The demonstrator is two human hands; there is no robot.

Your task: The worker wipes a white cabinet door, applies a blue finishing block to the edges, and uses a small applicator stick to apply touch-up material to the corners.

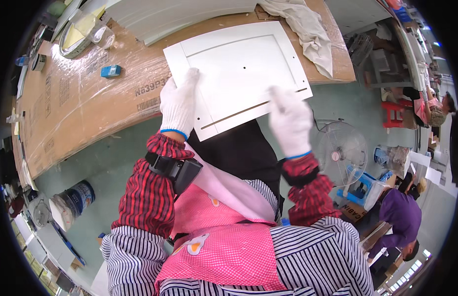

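Note:
A white cabinet door panel [234, 64] with a recessed, arched frame, a few small dark holes and a long narrow slot is tilted over the near edge of the worktable. My left hand [178, 101], in a white knit glove, is closed on its left edge, thumb on the upper face and fingers out of sight beneath. My right hand [290, 121], gloved the same way, is at the panel's lower right, by the end of the slot. Motion smears its fingers, so I cannot make out whether it grips anything or touches the panel.
Plastic-wrapped cardboard [100, 103] covers the table, with a small blue block [111, 71], a roll of tape [76, 42] and a white cloth [308, 29] on it. A floor fan [340, 153] stands at right, a bucket [80, 195] at left. A person in purple [401, 214] bends at far right.

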